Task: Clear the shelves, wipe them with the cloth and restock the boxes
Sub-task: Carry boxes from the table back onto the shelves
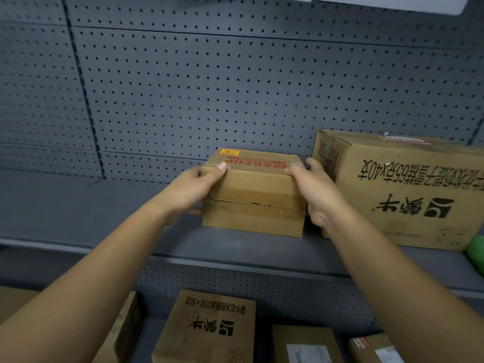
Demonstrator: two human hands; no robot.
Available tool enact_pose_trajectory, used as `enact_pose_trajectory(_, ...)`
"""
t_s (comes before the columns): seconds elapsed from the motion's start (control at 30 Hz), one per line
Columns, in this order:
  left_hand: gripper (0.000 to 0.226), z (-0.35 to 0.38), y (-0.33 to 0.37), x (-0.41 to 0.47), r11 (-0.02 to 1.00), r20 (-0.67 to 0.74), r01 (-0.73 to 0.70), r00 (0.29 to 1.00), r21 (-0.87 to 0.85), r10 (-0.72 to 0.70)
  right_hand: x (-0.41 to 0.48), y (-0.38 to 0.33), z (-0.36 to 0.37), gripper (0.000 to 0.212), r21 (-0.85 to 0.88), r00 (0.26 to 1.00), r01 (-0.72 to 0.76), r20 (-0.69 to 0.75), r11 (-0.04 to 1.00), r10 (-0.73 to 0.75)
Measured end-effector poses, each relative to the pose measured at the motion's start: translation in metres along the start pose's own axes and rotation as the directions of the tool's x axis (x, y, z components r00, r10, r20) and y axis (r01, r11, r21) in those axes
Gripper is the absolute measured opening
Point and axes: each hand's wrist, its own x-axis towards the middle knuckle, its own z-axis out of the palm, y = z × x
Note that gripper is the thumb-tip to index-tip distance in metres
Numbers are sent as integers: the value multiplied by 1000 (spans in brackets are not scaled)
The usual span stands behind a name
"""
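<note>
A small brown cardboard box [252, 195] with red print on its top sits on the grey shelf [104, 205], roughly in the middle. My left hand [193, 189] grips its left side, thumb over the top edge. My right hand [314, 189] grips its right side, thumb on the top right corner. A large cardboard box [408, 195] with black printed characters stands on the same shelf just right of the small one, close behind my right hand.
A grey pegboard wall [209, 87] backs the shelf. Something green [476, 252] shows at the right edge of the shelf. On the lower shelf stand several cardboard boxes, among them a printed one [209, 326] and one at the left [123, 331].
</note>
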Motion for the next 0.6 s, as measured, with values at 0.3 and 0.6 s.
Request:
enact_pose_trajectory(0.3,55,0,-9,6,998,-15,-60,998,-20,60,-3,2,5,47,-162,990,116,-64,980,-128)
enact_pose_trajectory(0.6,67,-24,-9,-6,805,-151,-197,931,559,333,-28,-24,-3,39,-592,933,284,-11,754,-359)
